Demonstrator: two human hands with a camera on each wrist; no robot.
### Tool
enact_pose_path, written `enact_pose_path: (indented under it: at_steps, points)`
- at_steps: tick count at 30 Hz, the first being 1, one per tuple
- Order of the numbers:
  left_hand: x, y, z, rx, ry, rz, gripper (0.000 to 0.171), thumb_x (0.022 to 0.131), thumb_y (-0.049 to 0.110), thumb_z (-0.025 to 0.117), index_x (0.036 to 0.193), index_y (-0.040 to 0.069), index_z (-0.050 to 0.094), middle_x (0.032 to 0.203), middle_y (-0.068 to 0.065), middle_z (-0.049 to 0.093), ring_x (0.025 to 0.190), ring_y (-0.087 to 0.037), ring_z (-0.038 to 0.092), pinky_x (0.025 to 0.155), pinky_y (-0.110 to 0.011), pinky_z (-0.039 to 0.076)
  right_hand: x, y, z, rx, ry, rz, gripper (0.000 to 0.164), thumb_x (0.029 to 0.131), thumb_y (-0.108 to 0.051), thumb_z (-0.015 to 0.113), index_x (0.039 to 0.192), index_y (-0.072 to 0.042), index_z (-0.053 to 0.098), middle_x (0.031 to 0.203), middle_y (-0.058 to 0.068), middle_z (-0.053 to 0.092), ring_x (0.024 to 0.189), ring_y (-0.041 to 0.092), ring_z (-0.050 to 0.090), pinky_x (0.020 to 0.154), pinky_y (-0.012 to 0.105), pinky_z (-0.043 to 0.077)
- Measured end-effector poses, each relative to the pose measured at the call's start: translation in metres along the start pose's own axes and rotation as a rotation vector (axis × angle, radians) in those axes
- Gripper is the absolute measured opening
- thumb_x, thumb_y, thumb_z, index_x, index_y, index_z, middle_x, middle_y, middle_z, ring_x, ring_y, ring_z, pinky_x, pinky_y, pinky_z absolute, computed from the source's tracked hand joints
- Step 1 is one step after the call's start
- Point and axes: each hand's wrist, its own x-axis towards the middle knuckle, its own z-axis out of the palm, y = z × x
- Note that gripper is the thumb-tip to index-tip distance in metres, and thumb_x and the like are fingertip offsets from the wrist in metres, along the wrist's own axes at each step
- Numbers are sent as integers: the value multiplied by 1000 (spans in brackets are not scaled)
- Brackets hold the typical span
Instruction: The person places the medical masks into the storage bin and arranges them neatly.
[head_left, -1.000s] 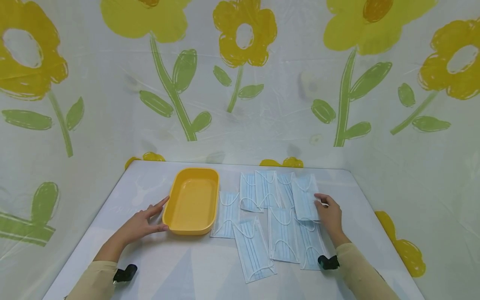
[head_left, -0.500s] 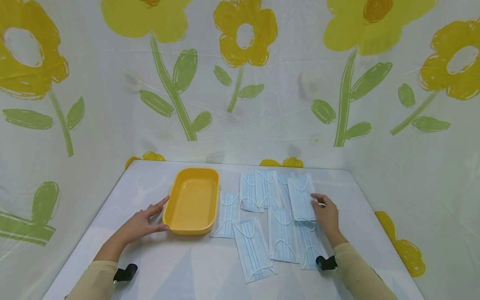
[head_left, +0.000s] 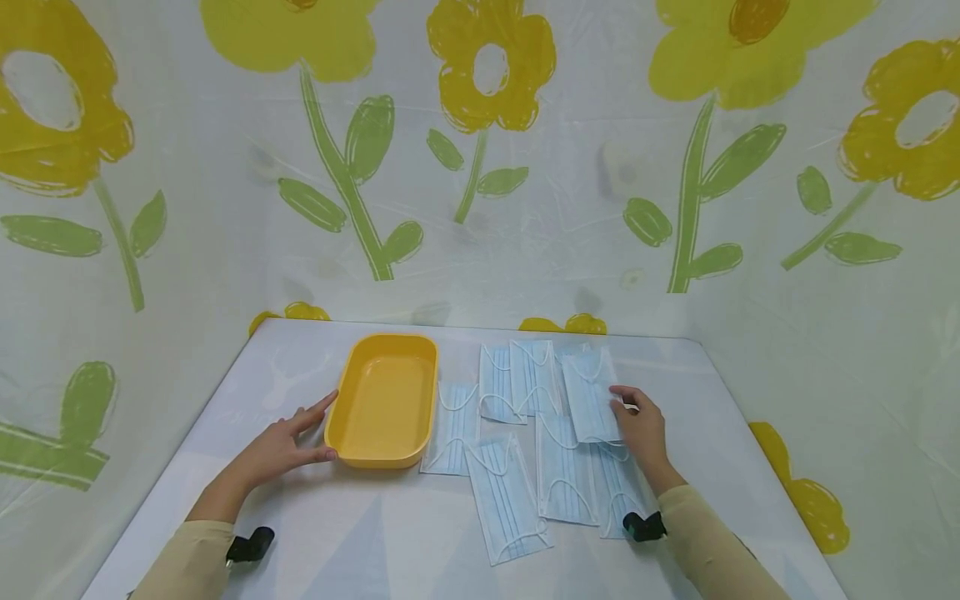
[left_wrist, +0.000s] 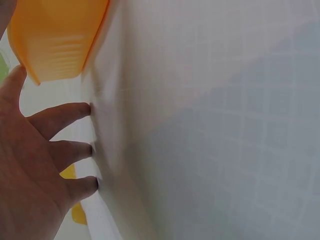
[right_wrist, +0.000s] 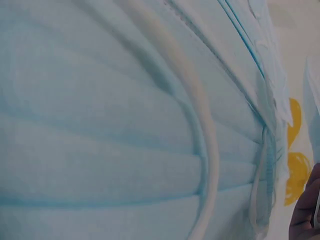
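Observation:
A light blue face mask (head_left: 589,396) is pinched at its right edge by the thumb and forefinger of my right hand (head_left: 643,429). It overlaps the masks lying behind and below it. My left hand (head_left: 276,450) touches the left side of a yellow tray (head_left: 382,404) with spread, fairly straight fingers. In the left wrist view, one fingertip meets the orange-looking tray wall (left_wrist: 60,55) while other fingertips rest on the table. The right wrist view is mostly filled by a mask (right_wrist: 100,145) close up, with part of my right hand (right_wrist: 305,210) at its edge.
Several more masks lie flat on the white table (head_left: 337,533), including a tilted mask (head_left: 510,500) near the front and another mask (head_left: 453,429) beside the tray. A flower-print curtain (head_left: 555,233) rises behind the table and along both sides.
My right hand has moved left, carrying the pinched mask over the neighbouring masks behind it. My left hand and the tray have stayed in place.

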Motion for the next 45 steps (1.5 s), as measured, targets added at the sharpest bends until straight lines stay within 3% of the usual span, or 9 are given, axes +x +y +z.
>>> enact_pose_path:
  at_steps: [11, 22, 45]
  points:
    - [-1, 2, -1, 2, 2, 7, 106, 80, 65, 74, 164, 34, 16, 164, -19, 28, 146, -59, 15, 101, -85, 21, -2, -9, 10, 13, -27, 16, 28, 102, -13, 60, 129, -7, 65, 127, 17, 61, 102, 29, 62, 79, 28, 50]
    - [2, -2, 2, -3, -7, -15, 107, 80, 68, 73, 163, 38, 14, 165, -19, 26, 146, -61, 13, 100, -86, 19, -3, -12, 21, 34, -42, -3, 27, 100, -10, 62, 127, -7, 67, 125, 16, 63, 100, 28, 63, 76, 20, 49]
    - [2, 0, 1, 11, 0, -8, 107, 80, 67, 73, 164, 34, 15, 164, -18, 29, 146, -60, 14, 101, -86, 18, -8, -26, 42, 49, -59, -49, 25, 99, -8, 64, 123, -6, 68, 121, 16, 65, 98, 29, 63, 82, 32, 54]
